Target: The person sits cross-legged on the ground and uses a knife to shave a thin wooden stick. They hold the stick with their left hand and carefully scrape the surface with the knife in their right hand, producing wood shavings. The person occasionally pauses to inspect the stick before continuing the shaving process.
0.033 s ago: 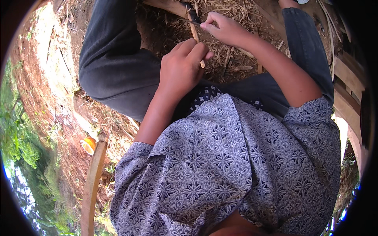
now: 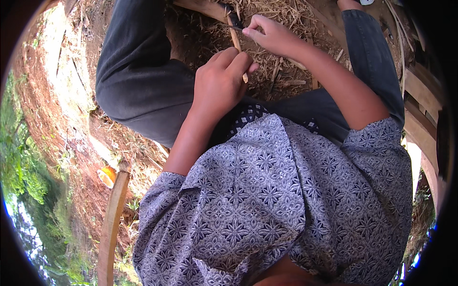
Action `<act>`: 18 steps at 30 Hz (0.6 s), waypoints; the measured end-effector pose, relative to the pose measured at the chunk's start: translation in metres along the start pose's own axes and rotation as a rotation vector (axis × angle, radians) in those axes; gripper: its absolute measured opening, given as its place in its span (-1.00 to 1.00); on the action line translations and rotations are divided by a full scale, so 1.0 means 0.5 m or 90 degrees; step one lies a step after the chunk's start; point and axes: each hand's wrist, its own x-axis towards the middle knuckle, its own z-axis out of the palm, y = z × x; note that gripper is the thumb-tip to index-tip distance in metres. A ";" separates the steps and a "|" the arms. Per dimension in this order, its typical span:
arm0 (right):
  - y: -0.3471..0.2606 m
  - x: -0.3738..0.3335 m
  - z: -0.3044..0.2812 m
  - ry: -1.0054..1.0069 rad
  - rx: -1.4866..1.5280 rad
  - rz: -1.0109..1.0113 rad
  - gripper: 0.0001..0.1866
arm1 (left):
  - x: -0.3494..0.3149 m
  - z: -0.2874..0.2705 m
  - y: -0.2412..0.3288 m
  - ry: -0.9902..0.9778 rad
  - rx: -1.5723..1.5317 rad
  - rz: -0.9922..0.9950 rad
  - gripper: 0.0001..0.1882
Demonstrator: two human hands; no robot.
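Observation:
My left hand (image 2: 222,76) is closed round a slim, pale wooden stick (image 2: 235,39). The stick's near end sticks out below the fingers, and its far end points away from me. My right hand (image 2: 269,35) is pinched on a thin dark blade (image 2: 234,27), whose handle is hidden in the fingers. This blade lies across the stick, beyond my left hand. Close to the stick's far end is a black object (image 2: 235,18) whose kind I cannot make out, beside a piece of wood (image 2: 202,7).
Wood shavings (image 2: 267,9) litter the ground between my legs, which wear dark trousers (image 2: 138,90). A curved wooden post (image 2: 113,229) stands at the left, near an orange object (image 2: 107,176). Wooden planks (image 2: 422,88) are at the right edge.

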 end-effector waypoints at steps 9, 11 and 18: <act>0.026 0.064 0.041 0.014 0.083 0.166 -0.58 | 0.007 -0.004 0.004 -0.023 -0.012 -0.009 -0.86; 0.030 0.043 0.023 0.010 0.126 0.163 -0.61 | 0.001 -0.005 0.010 -0.026 -0.016 -0.022 -0.87; -0.037 -0.035 -0.036 -0.109 0.150 0.152 -0.67 | -0.001 -0.004 0.008 -0.013 -0.028 -0.003 -0.89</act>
